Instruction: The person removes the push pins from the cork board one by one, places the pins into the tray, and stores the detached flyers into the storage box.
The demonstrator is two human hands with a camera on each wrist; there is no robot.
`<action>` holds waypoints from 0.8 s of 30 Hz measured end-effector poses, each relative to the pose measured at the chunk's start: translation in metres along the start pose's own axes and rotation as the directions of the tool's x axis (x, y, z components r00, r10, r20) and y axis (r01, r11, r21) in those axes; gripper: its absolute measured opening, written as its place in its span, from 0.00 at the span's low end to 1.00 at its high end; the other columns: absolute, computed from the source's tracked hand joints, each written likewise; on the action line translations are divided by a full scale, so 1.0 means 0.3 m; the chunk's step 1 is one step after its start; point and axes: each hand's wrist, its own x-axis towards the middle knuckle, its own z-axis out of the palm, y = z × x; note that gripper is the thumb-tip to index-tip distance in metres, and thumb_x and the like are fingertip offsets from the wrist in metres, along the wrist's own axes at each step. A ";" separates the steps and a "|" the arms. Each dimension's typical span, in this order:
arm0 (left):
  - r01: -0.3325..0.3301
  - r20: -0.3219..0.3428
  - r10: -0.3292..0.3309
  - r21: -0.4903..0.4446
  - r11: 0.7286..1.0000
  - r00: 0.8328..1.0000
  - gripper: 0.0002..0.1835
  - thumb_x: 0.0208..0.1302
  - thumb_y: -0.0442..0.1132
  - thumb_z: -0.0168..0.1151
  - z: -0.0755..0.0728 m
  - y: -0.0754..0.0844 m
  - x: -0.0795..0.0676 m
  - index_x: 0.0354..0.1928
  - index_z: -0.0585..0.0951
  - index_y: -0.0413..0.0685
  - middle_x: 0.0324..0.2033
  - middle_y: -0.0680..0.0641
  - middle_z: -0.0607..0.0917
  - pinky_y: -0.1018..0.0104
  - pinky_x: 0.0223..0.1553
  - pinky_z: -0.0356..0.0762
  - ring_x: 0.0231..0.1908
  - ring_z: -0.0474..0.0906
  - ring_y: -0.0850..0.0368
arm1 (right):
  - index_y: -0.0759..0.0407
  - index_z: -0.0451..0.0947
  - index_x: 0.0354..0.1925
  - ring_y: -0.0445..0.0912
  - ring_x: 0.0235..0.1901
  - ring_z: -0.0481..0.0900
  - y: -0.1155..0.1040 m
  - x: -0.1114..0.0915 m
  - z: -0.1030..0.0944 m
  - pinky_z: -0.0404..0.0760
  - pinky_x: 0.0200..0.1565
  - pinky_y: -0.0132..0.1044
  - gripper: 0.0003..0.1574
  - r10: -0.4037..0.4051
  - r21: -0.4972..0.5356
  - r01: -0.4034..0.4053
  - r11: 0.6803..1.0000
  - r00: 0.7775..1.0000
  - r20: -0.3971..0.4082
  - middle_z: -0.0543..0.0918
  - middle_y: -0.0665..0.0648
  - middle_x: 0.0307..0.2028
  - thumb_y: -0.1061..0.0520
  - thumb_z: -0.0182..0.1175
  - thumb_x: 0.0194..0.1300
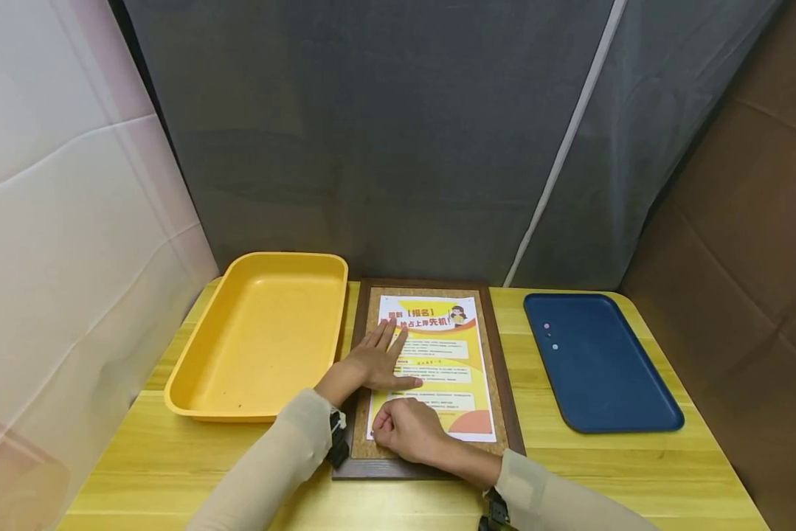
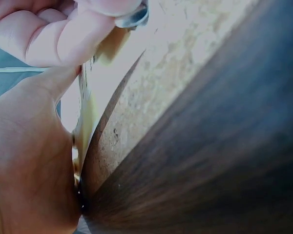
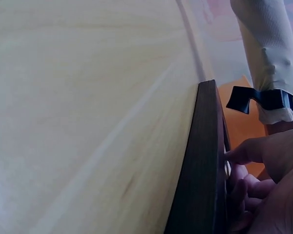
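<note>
A printed yellow and white poster (image 1: 464,376) lies on a framed cork board (image 1: 500,413) on the table. My left hand (image 1: 374,363) rests on the poster's left side with fingers spread, holding it flat. At the lower left corner, my right hand (image 1: 411,430) has its fingers curled, and it pinches a small shiny push pin (image 2: 134,18) against the poster there. In the left wrist view the paper edge stands a little off the cork. The pin's point is hidden.
A deep yellow tray (image 1: 258,409) stands left of the board. To the right, a shallow navy tray (image 1: 617,369) holds a few small pins (image 1: 555,346) near its left edge. Grey cloth (image 1: 371,147) hangs behind the wooden table (image 1: 570,472).
</note>
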 end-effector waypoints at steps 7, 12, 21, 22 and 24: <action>-0.006 -0.009 0.006 -0.003 1.000 1.000 0.60 0.71 0.76 0.52 0.001 -0.003 0.003 0.86 0.42 0.45 0.84 0.35 0.36 0.45 0.82 0.40 0.84 0.32 0.38 | 0.48 0.87 0.26 0.28 0.20 0.71 0.003 -0.007 -0.003 0.73 0.28 0.26 0.08 0.000 0.084 -0.004 0.996 0.999 0.052 0.76 0.36 0.17 0.62 0.69 0.57; -0.004 -0.002 0.004 -0.014 1.000 1.000 0.59 0.71 0.75 0.51 0.007 -0.008 0.005 0.86 0.41 0.44 0.84 0.35 0.35 0.46 0.83 0.39 0.84 0.31 0.38 | 0.54 0.88 0.27 0.29 0.21 0.72 0.018 -0.008 -0.024 0.75 0.30 0.25 0.07 -0.023 0.203 0.005 0.979 0.996 0.090 0.79 0.39 0.19 0.65 0.70 0.60; -0.005 -0.006 0.004 -0.031 1.000 1.000 0.60 0.70 0.75 0.52 0.016 -0.010 0.011 0.86 0.39 0.45 0.84 0.36 0.33 0.46 0.83 0.36 0.84 0.28 0.39 | 0.58 0.87 0.30 0.30 0.20 0.73 0.044 -0.017 -0.062 0.74 0.27 0.24 0.07 -0.060 0.303 0.016 0.953 0.989 0.134 0.79 0.41 0.20 0.67 0.68 0.62; -0.004 -0.007 0.004 -0.030 1.000 1.000 0.60 0.70 0.76 0.52 0.015 -0.010 0.011 0.86 0.39 0.46 0.84 0.36 0.33 0.46 0.83 0.36 0.84 0.29 0.39 | 0.58 0.87 0.30 0.30 0.20 0.73 0.049 -0.019 -0.067 0.74 0.27 0.24 0.07 -0.066 0.308 0.020 0.951 0.988 0.140 0.79 0.41 0.20 0.67 0.68 0.63; -0.003 -0.007 0.003 -0.019 1.000 1.000 0.60 0.70 0.76 0.52 0.014 -0.009 0.010 0.86 0.40 0.46 0.84 0.36 0.34 0.46 0.83 0.37 0.84 0.30 0.39 | 0.57 0.87 0.30 0.30 0.21 0.73 0.063 -0.024 -0.073 0.74 0.28 0.24 0.07 -0.074 0.315 0.022 0.949 0.985 0.154 0.79 0.41 0.21 0.67 0.68 0.64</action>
